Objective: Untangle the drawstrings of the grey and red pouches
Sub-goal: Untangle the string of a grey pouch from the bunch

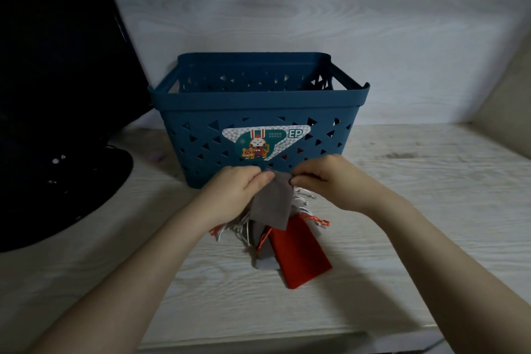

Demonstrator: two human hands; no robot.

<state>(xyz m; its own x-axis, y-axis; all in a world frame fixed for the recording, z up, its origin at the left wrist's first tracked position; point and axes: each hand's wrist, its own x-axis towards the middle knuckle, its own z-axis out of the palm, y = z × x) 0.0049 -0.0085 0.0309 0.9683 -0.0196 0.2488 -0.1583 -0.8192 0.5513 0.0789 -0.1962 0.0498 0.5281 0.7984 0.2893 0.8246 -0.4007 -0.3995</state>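
A grey pouch point(273, 201) hangs upright in front of the blue basket, pinched at its top edge by both hands. My left hand point(234, 191) grips the top left corner and my right hand point(324, 178) grips the top right corner. Below it a red pouch point(298, 256) lies flat on the table. A second grey pouch point(263, 250) lies partly under the red one. White drawstrings point(240, 228) and red drawstrings point(319, 221) are bunched together between the pouches, under the held one.
A blue plastic basket point(258, 100) with triangular holes and a sticker stands right behind my hands. A black monitor point(51, 66) with its round base point(57, 195) fills the left side. A beige wall point(505, 95) closes off the right. The table's front edge point(258, 342) is near me.
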